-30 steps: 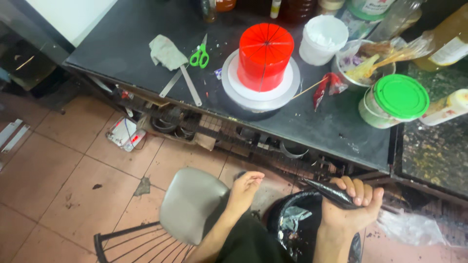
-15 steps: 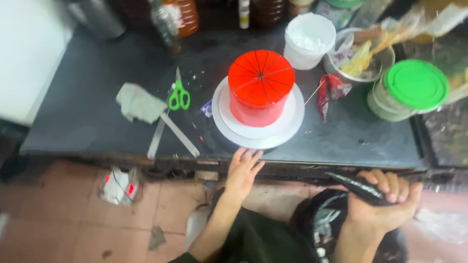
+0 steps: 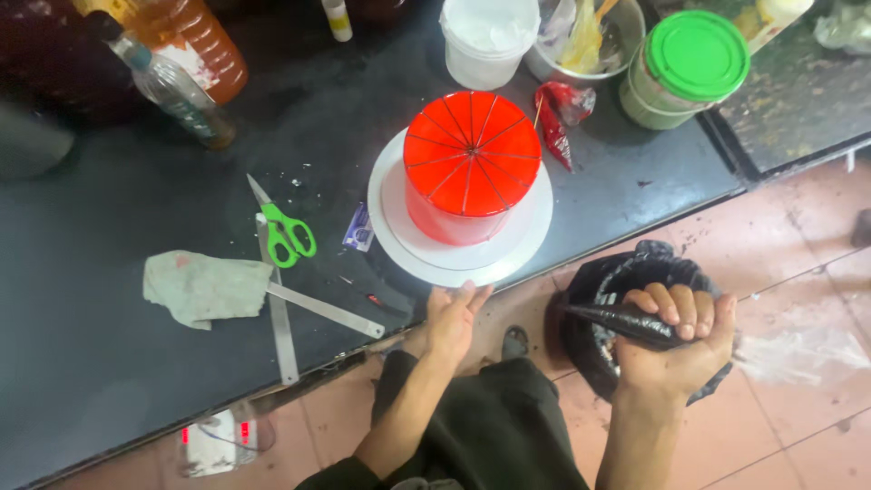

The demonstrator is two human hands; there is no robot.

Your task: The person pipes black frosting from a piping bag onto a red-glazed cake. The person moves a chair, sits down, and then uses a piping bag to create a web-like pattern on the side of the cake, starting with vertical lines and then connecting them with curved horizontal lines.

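Clenched right hand (image 3: 682, 343) grips a dark piping bag (image 3: 626, 323), lower right; left hand (image 3: 454, 318) rests open-fingered at the worktop (image 3: 109, 363) edge, near the red cake (image 3: 470, 163).

A: Packages, labels?
B: Small blue-white wrapper (image 3: 359, 228) on the dark counter, just left of the white cake stand. Clear plastic bottle (image 3: 172, 86) top left, label too blurred to make out. Amber jar (image 3: 193, 41) behind it with a white label.
A: Floor?
B: White-red crumpled packet (image 3: 216, 442) under the counter edge, bottom left. No signs or screens.
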